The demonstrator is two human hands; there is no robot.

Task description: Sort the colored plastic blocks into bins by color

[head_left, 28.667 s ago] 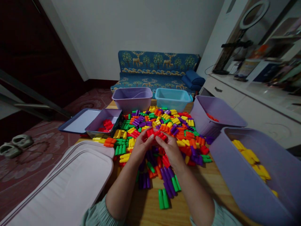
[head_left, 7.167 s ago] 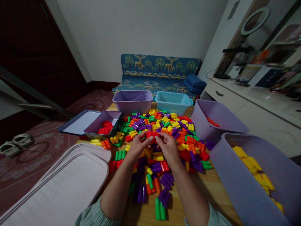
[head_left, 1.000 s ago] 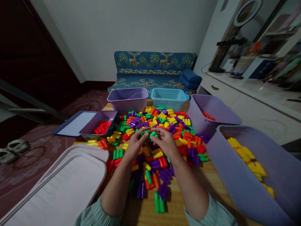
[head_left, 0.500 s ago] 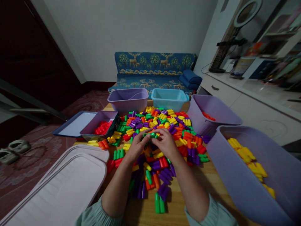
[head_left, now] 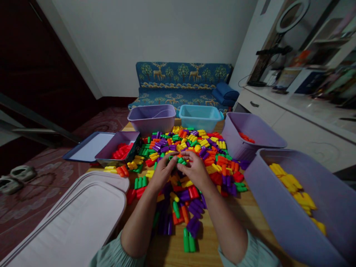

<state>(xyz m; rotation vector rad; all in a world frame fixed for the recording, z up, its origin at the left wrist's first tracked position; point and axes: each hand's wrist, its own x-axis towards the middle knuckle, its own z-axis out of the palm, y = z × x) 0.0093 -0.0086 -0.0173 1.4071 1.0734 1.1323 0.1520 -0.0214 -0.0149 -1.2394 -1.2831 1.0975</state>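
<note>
Both my hands meet above the middle of a big heap of coloured plastic pegs (head_left: 205,152) on the wooden table (head_left: 211,248). My left hand (head_left: 161,171) and my right hand (head_left: 194,168) pinch a small cluster of green pegs (head_left: 179,160) between their fingertips. Red, orange, yellow, purple and green pegs lie under and around the hands. Several purple pegs and a green pair (head_left: 188,240) lie close to me between my forearms.
A small tin (head_left: 111,157) at the left holds red pegs, with its lid (head_left: 83,147) beside it. Purple tubs (head_left: 151,118) (head_left: 254,139) and a blue tub (head_left: 200,115) ring the heap; the near right tub (head_left: 280,218) holds yellow pegs. A pale lid (head_left: 69,222) lies at the left front.
Seven seconds ago my hands held red pegs; now they hold green ones. Over the last second the hands have barely shifted, the fingers working the green cluster.
</note>
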